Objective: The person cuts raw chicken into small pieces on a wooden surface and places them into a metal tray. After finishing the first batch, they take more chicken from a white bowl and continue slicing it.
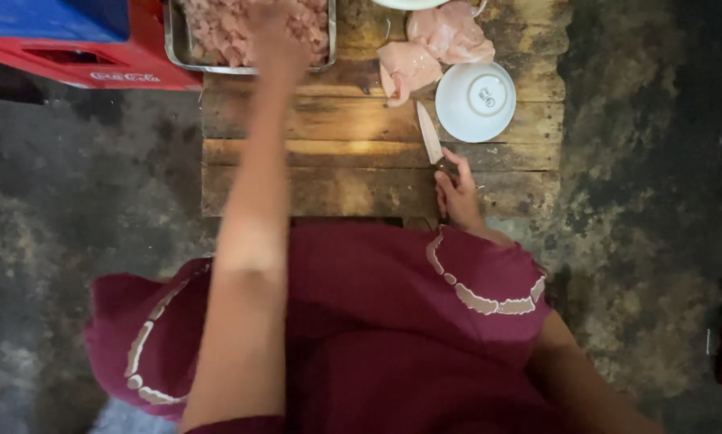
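I see the right hand (459, 195) gripping the knife (430, 133); the left hand (274, 36) over the meat tray (171, 40), its grip too blurred to tell.

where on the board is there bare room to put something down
Free: the board's near-left stretch, between the left arm and the knife. Crowded: the far right, where raw meat touches the upturned bowl, and the far left, where the left hand reaches over the tray. The right hand grips the knife.

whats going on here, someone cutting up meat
A person crouches over a wooden board. The left hand reaches into a metal tray of cut raw meat pieces. The right hand holds a knife, blade resting on the board beside whole raw pieces and an upturned white bowl.
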